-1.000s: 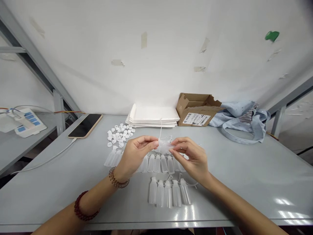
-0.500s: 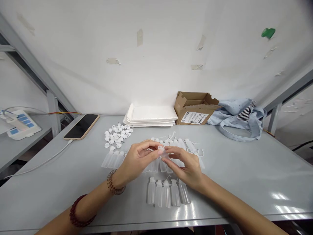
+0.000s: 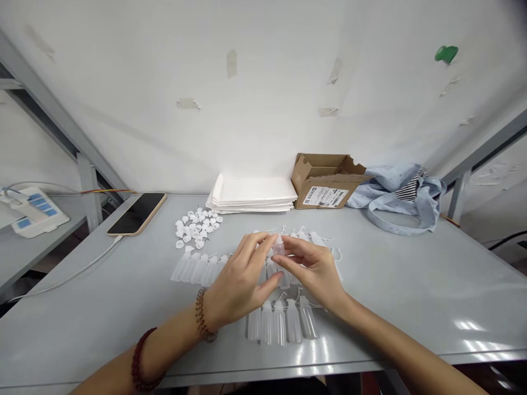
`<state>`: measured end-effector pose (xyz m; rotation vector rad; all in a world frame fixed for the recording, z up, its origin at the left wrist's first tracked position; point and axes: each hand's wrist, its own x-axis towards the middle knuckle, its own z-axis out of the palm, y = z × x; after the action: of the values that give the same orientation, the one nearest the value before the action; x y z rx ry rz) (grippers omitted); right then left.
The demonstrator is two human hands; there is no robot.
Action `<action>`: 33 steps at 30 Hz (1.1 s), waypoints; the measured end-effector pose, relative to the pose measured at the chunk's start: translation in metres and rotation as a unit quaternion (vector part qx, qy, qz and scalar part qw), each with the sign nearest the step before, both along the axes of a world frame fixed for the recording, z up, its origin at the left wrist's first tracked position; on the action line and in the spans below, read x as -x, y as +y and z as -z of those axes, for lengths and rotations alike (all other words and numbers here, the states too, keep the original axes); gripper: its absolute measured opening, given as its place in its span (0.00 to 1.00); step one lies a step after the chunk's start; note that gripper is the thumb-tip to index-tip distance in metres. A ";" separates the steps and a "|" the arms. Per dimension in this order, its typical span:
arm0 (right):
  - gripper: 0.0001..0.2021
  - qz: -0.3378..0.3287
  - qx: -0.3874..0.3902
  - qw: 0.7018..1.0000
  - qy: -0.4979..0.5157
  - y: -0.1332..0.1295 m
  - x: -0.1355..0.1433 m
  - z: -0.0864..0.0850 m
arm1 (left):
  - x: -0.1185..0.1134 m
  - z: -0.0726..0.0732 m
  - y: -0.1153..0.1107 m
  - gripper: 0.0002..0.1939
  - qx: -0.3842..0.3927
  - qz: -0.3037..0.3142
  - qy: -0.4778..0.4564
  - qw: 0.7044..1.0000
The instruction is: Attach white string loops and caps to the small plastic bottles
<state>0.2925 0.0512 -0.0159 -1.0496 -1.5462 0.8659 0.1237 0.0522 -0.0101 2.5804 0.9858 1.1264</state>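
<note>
Down low, straight across the view, front edge (image 3: 230,376) of one grey table (image 3: 411,274). Just behind it, side by side, five clear bottles (image 3: 279,325), with thin white strands near their necks, the leftmost partly under the left hand (image 3: 242,269). On that forearm, two bracelets (image 3: 200,312), one brown coil and one dark red. Room to move outward on both sides, with the wider stretch of tabletop to the right. Above the row, one small bottle (image 3: 279,248), white top uppermost, pinched between thumb and fingers of the right hand (image 3: 313,263); left fingertips right by that top, left thumb spread wide of them. Can't tell whether touching.

Farther back, five bottles of a second row (image 3: 190,267) countable left of the left hand, the rest hidden; behind, another row (image 3: 316,238), too covered to count. Leftward, roughly thirty white caps (image 3: 195,226), overlapping, then one phone (image 3: 138,214) on one cable (image 3: 88,270). Against the wall (image 3: 263,131), one stack of white envelopes (image 3: 255,192), one open cardboard box (image 3: 329,180) bearing one label (image 3: 325,197), print too small to read, and one blue cloth (image 3: 374,189).
</note>
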 end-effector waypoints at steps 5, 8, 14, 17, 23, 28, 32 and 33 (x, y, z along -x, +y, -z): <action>0.12 -0.014 -0.008 0.998 -0.053 -0.003 -0.010 -0.011 | -0.009 -0.011 0.002 0.21 -0.060 -0.012 0.032 0.998; 0.11 -0.022 -0.009 0.994 -0.110 -0.012 -0.026 -0.019 | -0.018 -0.018 0.000 0.15 -0.096 0.007 0.106 0.990; 0.10 -0.039 -0.043 0.954 -0.294 -0.045 -0.071 -0.022 | -0.049 -0.013 -0.016 0.19 -0.011 0.057 0.121 0.991; 0.12 -0.019 -0.065 0.928 -0.367 -0.059 -0.084 -0.013 | -0.064 -0.008 -0.024 0.20 0.042 0.069 0.136 0.987; 0.13 -0.025 -0.022 0.893 -0.448 -0.066 -0.089 0.008 | -0.072 -0.003 -0.031 0.17 0.079 0.063 0.218 0.971; 0.13 -0.041 0.012 0.886 -0.462 -0.062 -0.087 0.019 | -0.070 -0.003 -0.028 0.17 0.081 0.058 0.264 0.959; 0.13 -0.045 0.027 0.884 -0.465 -0.062 -0.088 0.019 | -0.069 -0.004 -0.029 0.18 0.087 0.056 0.270 0.957; 0.13 -0.047 0.030 0.884 -0.465 -0.062 -0.088 0.018 | -0.069 -0.004 -0.029 0.18 0.089 0.055 0.270 0.957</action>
<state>0.3808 -0.0113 -0.0340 -1.5681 -2.3824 0.4618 0.1929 0.0227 -0.0056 2.7985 0.9617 0.2809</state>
